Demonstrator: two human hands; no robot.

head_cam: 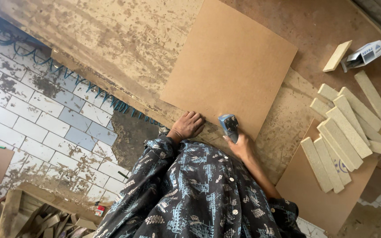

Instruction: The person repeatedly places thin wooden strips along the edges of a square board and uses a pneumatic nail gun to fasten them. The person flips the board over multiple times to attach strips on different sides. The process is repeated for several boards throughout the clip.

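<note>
My left hand (pixel 189 125) lies flat, fingers spread, nothing in its grip, pressing the near edge of the brown fibreboard panel (pixel 228 66) on the stained bench (pixel 124 39). My right hand (pixel 240 143) has its grip clenched around a small blue tool (pixel 229 126), its head touching that same near edge, just beside my left. Well off to the right, pale wooden strips (pixel 347 132) are heaped on a second brown board (pixel 318 198), near a small white box (pixel 364 54).
</note>
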